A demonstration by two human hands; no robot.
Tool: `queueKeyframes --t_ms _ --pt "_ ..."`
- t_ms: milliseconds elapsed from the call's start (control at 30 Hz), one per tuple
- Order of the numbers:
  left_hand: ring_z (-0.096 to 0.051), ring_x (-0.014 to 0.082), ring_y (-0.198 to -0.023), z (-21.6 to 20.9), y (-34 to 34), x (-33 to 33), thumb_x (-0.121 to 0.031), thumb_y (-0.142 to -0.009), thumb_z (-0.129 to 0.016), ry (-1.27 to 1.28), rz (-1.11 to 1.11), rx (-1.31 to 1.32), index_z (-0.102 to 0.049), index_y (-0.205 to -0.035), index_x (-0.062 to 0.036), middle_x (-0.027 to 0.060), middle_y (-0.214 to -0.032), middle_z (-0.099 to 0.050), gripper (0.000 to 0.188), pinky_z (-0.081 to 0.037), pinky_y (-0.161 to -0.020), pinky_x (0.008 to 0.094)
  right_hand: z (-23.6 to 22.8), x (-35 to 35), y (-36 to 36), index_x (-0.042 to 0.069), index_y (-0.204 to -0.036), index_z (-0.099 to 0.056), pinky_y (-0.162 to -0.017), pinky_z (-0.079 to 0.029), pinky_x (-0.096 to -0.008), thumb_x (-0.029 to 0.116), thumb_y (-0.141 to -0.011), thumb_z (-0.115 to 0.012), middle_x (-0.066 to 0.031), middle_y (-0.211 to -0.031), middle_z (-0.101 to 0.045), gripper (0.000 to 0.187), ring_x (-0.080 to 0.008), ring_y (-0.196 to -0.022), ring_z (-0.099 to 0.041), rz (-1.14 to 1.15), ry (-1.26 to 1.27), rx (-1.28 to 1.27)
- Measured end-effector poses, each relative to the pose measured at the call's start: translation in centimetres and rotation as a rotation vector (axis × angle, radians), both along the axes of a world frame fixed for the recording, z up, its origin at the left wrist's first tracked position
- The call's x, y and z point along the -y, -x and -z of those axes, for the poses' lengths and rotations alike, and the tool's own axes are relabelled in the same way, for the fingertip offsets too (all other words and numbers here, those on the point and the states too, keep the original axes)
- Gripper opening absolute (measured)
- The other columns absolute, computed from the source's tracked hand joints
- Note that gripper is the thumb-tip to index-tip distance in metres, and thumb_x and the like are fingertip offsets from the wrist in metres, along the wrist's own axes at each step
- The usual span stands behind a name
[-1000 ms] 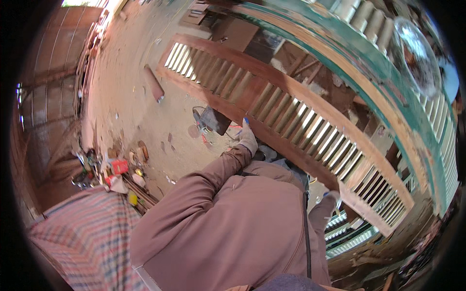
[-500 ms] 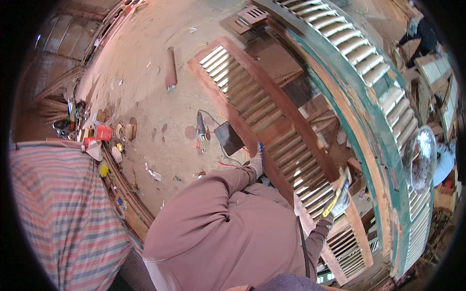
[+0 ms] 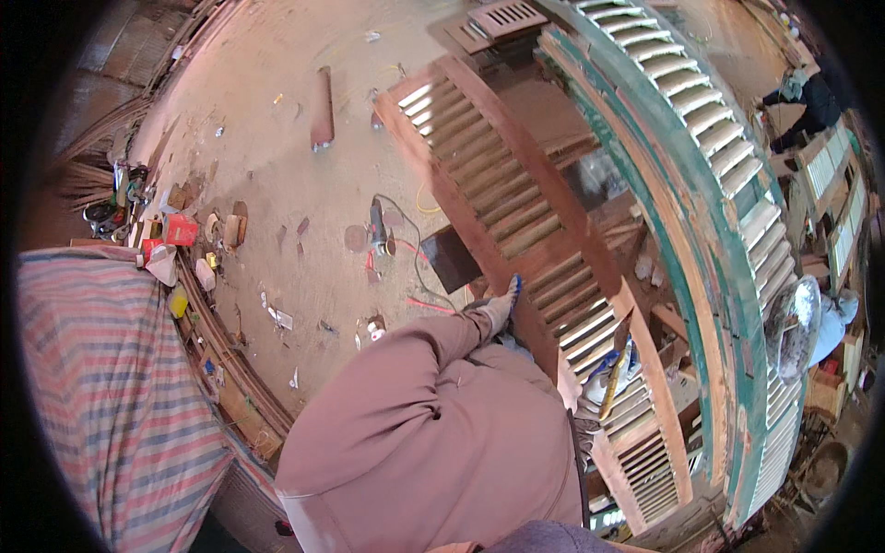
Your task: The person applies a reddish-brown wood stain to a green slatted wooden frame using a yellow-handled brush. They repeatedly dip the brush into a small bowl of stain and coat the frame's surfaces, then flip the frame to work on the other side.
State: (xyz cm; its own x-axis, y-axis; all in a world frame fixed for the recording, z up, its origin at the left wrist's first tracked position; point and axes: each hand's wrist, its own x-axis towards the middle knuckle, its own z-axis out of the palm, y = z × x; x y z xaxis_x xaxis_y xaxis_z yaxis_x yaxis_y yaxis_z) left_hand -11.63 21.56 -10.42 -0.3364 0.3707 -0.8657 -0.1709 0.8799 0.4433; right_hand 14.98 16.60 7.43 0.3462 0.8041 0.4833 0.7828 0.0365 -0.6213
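On the workshop floor (image 3: 304,276), a long green-framed slatted panel (image 3: 728,240) is curving down the right edge, slats showing, as I am watching from afar through the head camera. A striped cloth (image 3: 111,369) is covering the near left corner, and a person in a brown top (image 3: 415,415) is leaning in from the near edge.

Between the person and the green frame, a reddish-brown louvered shutter (image 3: 544,267) is stretching at a slant, its wood turning paler toward the near end. A dark board (image 3: 452,260) is jutting out from its left edge, and farther off a reddish cylinder (image 3: 322,111) is lying toward the floor's far edge.

The left hand (image 3: 501,309), gloved and blue-tipped, is touching the shutter's left edge about midway along; I am unable to tell whether its fingers are pinching the wood. The right hand (image 3: 608,376) is working over the paler slats toward the near end, beside a slim yellow item (image 3: 609,394); whether it is gripping that, I am unable to tell.

A corded power tool (image 3: 377,228) is lying left of the board, and a red box (image 3: 181,229) is sitting near the floor's left edge.
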Motion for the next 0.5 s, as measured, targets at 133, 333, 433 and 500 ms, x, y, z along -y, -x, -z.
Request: queueKeyframes --t_ms 133,333,433,500 --pt "-0.065 0.0359 -0.104 -4.1 2.1 -1.3 -0.076 -0.09 -0.05 0.165 0.636 0.303 -0.061 -0.131 -0.0025 0.0167 -0.112 -0.068 0.085 -0.05 -0.086 0.0475 4.4 7.4 -2.6 0.0 -0.128 -0.064 -0.078 -0.052 -0.0449 0.025 -0.099 -0.061 -0.018 -0.105 -0.067 0.038 -0.0318 -0.092 -0.064 0.292 0.158 -0.1" --pt "-0.066 0.0345 -0.107 -15.1 1.0 -8.0 -0.069 -0.093 -0.051 -0.33 1.833 -0.02 -0.069 -0.119 0.0017 0.0238 -0.105 -0.071 0.078 -0.05 -0.093 0.0431 7.5 15.6 -3.6 0.0 -0.12 -0.066 -0.065 -0.054 -0.0411 0.026 -0.098 -0.066 -0.0151 -0.093 -0.07 0.034 -0.027 -0.076 -0.065 0.755 0.137 -0.557" --pt "-0.067 0.0167 -0.085 -21.0 -1.7 -12.4 -0.055 -0.095 -0.062 -0.22 1.491 0.281 -0.069 -0.112 -0.0033 0.0092 -0.092 -0.071 0.055 -0.054 -0.078 0.0331 3.0 12.9 -0.1 0.001 -0.131 -0.059 -0.091 -0.045 -0.0449 0.03 -0.102 -0.059 -0.017 -0.118 -0.064 0.041 -0.0325 -0.106 -0.058 0.655 0.326 -0.313" --pt "-0.058 0.006 -0.072 -21.0 -6.6 -15.4 -0.043 -0.101 -0.061 -0.607 1.319 0.512 -0.068 -0.111 -0.0065 -0.0001 -0.083 -0.068 0.038 -0.047 -0.059 0.0256 0.2 11.8 1.6 0.002 -0.139 -0.055 -0.108 -0.039 -0.0474 0.032 -0.104 -0.054 -0.0183 -0.135 -0.06 0.046 -0.0362 -0.126 -0.054 0.675 0.366 -0.23"
